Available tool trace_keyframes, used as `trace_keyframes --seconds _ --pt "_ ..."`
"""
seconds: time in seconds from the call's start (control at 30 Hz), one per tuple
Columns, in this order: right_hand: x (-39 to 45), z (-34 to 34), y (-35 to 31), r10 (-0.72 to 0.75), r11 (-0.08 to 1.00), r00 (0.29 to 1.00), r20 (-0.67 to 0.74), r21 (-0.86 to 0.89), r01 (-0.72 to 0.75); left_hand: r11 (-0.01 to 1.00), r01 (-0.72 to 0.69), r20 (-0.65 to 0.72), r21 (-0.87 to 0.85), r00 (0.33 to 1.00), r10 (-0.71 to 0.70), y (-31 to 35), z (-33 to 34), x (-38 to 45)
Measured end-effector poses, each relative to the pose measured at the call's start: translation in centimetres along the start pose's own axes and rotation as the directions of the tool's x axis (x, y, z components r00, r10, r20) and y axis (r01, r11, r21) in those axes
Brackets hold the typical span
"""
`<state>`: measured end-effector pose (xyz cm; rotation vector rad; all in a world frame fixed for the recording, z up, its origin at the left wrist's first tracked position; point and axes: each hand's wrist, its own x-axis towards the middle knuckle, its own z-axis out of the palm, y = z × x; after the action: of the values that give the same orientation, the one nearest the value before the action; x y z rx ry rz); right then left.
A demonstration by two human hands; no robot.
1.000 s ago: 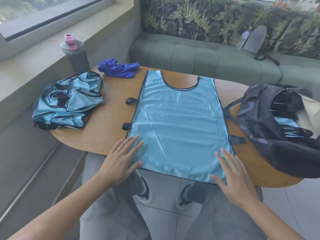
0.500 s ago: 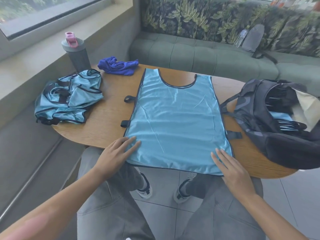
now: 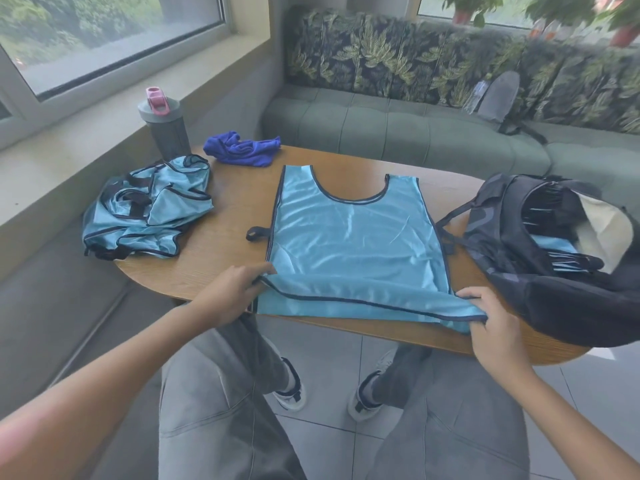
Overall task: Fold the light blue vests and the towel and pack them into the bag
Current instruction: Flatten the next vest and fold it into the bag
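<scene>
A light blue vest lies spread flat on the wooden table, neck hole away from me. My left hand pinches its near left corner and my right hand pinches its near right corner; the bottom hem is lifted and turned up over the vest. A heap of more light blue vests sits at the table's left end. A dark blue towel lies crumpled at the far left. The black bag stands open at the right, with light blue fabric showing inside.
A grey bottle with a pink lid stands on the ledge behind the vest heap. A green sofa runs behind the table, with a grey pouch on it. My knees and shoes are under the near table edge.
Both hands went from lying flat on the vest's bottom corners to pinching them. The hem has been raised and drawn up over the vest. The camera view has tilted up.
</scene>
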<state>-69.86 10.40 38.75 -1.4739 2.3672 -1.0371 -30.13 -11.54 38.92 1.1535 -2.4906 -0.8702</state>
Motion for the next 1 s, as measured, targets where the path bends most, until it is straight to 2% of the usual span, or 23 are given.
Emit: trace_keyframes --seconds 0.17,0.23,0.5,0.63,0.77,0.87,1.0 --pt "0.8 -0.7 -1.2 0.043 0.994 0.989 -0.142 0.107 -0.028 0.98 0.04 -0.187 -0.194 0.979 -0.077 0.1 -0.3 0.8" --pt "1.3 -0.8 -1.5 0.096 0.984 0.983 -0.158 0.165 -0.069 0.96 0.048 -0.238 -0.277 0.964 -0.117 0.6 -0.3 0.8" --pt "1.6 -0.9 -4.5 0.22 0.957 0.939 -0.263 0.245 -0.155 0.96 0.124 -0.378 -0.253 0.9 -0.216 3.1 0.9 -0.2" --pt "0.8 -1.5 -5.1 0.09 0.991 0.959 -0.27 0.121 -0.059 0.945 0.103 -0.486 -0.31 0.838 -0.25 4.3 0.0 -1.4" --pt "0.5 -2.4 -4.9 -0.064 0.998 0.964 -0.257 -0.045 0.055 0.95 0.172 -0.562 -0.261 0.773 -0.294 5.3 -1.4 -1.5" --pt "0.8 -3.4 -5.3 -0.104 0.994 0.951 -0.29 -0.066 0.089 0.953 0.212 -0.547 -0.216 0.782 -0.298 5.5 -2.2 -1.1" --pt "2.3 -4.5 -6.2 -0.095 0.991 0.948 -0.304 -0.115 0.063 0.964 0.222 -0.525 -0.145 0.808 -0.265 5.4 -3.3 0.1"
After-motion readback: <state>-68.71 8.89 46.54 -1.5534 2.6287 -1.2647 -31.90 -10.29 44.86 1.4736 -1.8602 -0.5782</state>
